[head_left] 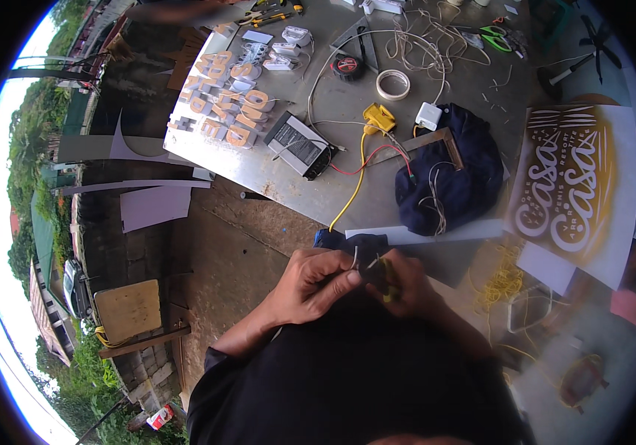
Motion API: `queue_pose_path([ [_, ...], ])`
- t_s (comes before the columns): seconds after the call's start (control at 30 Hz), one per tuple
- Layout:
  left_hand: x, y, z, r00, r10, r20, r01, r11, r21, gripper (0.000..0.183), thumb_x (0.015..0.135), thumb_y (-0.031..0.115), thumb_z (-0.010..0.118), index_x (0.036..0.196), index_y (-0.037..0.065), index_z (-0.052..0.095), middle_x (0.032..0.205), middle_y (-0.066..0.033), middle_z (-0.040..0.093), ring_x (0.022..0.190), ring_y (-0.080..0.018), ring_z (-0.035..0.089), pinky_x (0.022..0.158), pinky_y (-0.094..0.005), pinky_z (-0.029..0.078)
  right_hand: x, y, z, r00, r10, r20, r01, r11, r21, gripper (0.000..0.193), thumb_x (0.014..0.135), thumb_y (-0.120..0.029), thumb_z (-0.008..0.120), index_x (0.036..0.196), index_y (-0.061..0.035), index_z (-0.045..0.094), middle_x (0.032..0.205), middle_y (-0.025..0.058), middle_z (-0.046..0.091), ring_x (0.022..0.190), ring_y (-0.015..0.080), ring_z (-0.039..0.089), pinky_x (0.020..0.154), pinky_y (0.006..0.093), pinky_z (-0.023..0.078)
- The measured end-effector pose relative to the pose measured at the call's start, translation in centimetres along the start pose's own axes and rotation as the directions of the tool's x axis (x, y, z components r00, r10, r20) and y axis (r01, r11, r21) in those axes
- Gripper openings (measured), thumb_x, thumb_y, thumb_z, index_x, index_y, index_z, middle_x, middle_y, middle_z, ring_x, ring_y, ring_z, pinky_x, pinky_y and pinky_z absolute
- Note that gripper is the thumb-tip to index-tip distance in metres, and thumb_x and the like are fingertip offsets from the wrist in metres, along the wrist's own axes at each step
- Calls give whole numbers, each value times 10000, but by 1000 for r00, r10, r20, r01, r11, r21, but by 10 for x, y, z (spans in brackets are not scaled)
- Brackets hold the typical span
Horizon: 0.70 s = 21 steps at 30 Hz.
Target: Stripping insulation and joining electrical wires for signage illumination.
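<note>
In front of my dark shirt, at the near edge of the metal table (281, 178), both hands are close together. My left hand (316, 285) is closed, its thumb and fingertips pinching a thin pale wire (355, 256) whose end sticks up. Just to its right, my right hand (410, 285) is wrapped round what look like pliers with yellow-and-black handles (387, 280). Their jaws are near the wire, but whether they touch it I cannot tell. Beyond the hands, a yellow cord (350, 196) runs up to a yellow socket (379, 119).
A boxy power supply (299, 144) with a red lead lies beside cut-out letters (240, 119). Navy cloth (470, 167) sits under a metal square (436, 139). Farther back are a tape roll (393, 85), a tape measure (347, 67) and green-handled scissors (497, 37). Tangled yellow wire (502, 278) lies right.
</note>
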State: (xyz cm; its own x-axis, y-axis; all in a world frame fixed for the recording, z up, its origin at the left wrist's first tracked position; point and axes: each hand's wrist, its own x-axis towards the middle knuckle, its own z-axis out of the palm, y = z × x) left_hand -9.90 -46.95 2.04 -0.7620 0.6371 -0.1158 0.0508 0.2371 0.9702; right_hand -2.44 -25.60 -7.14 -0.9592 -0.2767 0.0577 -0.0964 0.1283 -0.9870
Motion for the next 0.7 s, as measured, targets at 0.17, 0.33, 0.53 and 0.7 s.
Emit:
queue_pose_path([
  [0.17,-24,-8,-3,987,-150,-63,133,966,-221,190,1005,154,625,881,10,635,688,-37,539,630,-116,504,579,-298,387,15,1,3,987,-19,159,13,999,40,334,830,-155,792,1030,-51,545,719,97,600,600,283,623,565,370,462],
  [0.33,-69,-25,10,912,-287,-293,161,907,-389,309,1032,239,583,826,9,574,721,2,488,662,-80,420,594,-280,349,42,1,25,922,51,383,-91,992,87,330,836,-192,791,1027,-55,560,727,119,616,647,312,644,599,389,480],
  [0.53,-125,-28,28,755,-346,-558,170,924,-343,303,1012,192,549,777,3,525,672,-55,472,607,-171,453,590,-328,358,53,-2,63,761,23,648,-116,988,100,333,822,-202,800,1002,-42,570,745,127,620,669,324,644,626,388,483],
  [0.7,-181,-46,37,728,-160,-666,195,981,-23,202,959,99,573,777,14,549,626,-108,461,554,-306,483,543,-391,371,52,-6,95,652,10,758,-66,997,43,359,798,-194,813,1018,-32,580,766,130,630,698,333,652,646,391,493],
])
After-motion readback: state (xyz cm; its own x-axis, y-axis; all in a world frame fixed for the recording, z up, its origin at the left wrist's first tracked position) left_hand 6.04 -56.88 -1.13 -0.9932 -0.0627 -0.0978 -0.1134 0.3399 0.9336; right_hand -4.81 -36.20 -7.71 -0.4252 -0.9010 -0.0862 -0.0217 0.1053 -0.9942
